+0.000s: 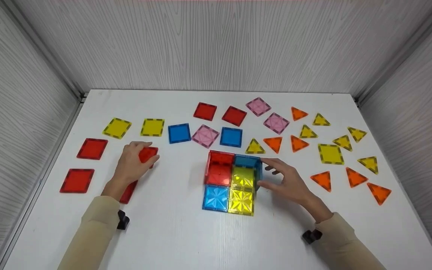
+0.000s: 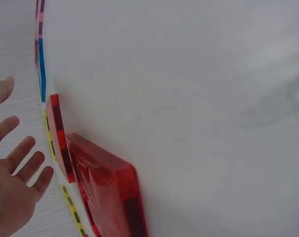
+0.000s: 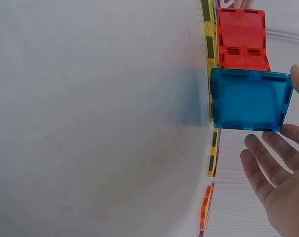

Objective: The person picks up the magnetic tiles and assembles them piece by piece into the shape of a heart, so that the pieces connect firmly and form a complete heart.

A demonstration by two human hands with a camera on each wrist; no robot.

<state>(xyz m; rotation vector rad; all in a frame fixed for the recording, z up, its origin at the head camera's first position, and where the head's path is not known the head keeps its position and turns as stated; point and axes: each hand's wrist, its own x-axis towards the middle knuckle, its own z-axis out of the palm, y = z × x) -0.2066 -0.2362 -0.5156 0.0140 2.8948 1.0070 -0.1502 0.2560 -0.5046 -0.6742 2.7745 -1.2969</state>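
Several magnetic tiles form a small structure mid-table: a flat blue tile point(image 1: 216, 198) and yellow tile point(image 1: 241, 201) lie in front, with upright tiles behind. My right hand point(image 1: 289, 182) holds the upright blue square tile point(image 3: 250, 100) on the right side, thumb at one top corner and index finger at the other. Its other fingers are spread apart. Over a red square tile point(image 1: 148, 153) hovers my left hand point(image 1: 130, 163), fingers loosely bent and apart from the tile in the left wrist view. Another red tile point(image 1: 128, 193) lies partly hidden below the left wrist.
Two red squares point(image 1: 92, 149) lie at far left. Yellow point(image 1: 152, 127), blue point(image 1: 179, 133), pink point(image 1: 205, 135) and red squares point(image 1: 205, 111) lie along the back. Orange triangles point(image 1: 379, 193), yellow triangles point(image 1: 368, 165) and a yellow square point(image 1: 330, 154) spread across the right side.
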